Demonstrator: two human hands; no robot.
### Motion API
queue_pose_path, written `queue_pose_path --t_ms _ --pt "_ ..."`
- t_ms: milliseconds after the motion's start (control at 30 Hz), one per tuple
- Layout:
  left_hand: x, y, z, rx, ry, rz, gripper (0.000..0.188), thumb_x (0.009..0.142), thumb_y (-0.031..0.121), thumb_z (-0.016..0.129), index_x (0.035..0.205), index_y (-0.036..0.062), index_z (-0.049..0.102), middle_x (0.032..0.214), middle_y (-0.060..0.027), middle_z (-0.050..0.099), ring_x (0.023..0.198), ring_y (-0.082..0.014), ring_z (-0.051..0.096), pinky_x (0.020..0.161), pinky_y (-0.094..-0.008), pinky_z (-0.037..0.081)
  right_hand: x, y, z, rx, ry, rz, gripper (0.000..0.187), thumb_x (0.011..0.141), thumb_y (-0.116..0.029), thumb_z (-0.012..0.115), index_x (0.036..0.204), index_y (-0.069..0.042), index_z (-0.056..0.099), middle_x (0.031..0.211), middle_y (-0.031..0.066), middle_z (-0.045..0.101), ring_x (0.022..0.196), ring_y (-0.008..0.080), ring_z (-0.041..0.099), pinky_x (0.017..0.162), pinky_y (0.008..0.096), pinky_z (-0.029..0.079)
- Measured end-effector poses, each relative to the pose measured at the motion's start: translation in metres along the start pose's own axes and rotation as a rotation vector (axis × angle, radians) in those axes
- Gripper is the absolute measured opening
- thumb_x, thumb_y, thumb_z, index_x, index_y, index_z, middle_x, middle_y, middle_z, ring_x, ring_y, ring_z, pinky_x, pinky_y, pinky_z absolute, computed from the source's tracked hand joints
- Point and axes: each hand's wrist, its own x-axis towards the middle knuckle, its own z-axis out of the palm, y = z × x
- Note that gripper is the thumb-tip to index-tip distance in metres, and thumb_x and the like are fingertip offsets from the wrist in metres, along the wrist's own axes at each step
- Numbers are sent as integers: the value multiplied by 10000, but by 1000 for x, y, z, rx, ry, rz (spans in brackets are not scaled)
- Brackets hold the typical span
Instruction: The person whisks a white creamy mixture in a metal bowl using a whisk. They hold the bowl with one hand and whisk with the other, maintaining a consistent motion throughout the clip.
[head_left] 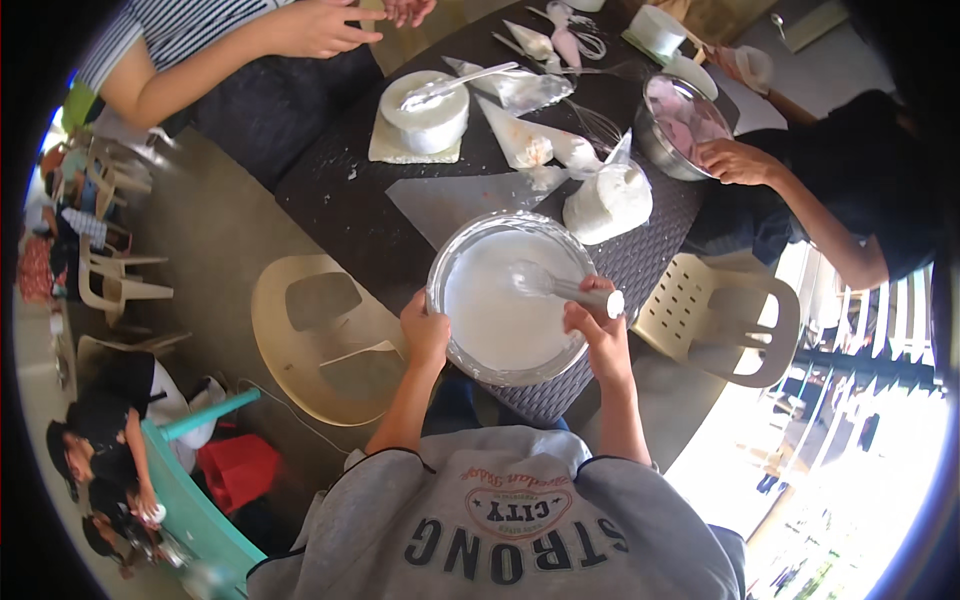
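A round metal bowl (436,290) of smooth white mixture is held in front of me at the table's near corner. My left hand (425,332) is closed on its left rim. At the right rim, my right hand (598,330) is closed around the handle of a whisk (565,289) and also presses against the bowl. The whisk's head points left into the bowl, coated white, so its wires are hard to make out. Just beyond the bowl lie a flat clear plastic sheet (440,203) and a white-coated cylinder (607,205).
Filled piping bags (520,140) and a white round cake (425,118) with a spatula lie across the dark woven table (330,170). A co-worker's hand touches a bowl of pink cream (670,130). Another person stands far left. Plastic chairs (290,340) flank the table.
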Motion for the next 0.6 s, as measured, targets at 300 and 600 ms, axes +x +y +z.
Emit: queue_pose_path --t_ms 300,600 --pt "-2 5 1 1 -68 95 279 559 -116 361 738 -49 565 690 -41 553 610 -95 429 515 -247 342 47 18 4 396 608 -426 291 869 -198 526 620 -92 420 543 -10 401 553 88 424 714 331 393" --pt "-13 13 -5 218 33 186 245 604 -84 434 769 -23 603 638 -151 573 531 -111 430 500 -260 348 58 7 -12 132 621 -348 366 832 -188 534 543 -140 315 424 -25 273 355 106 292 410 295 358"
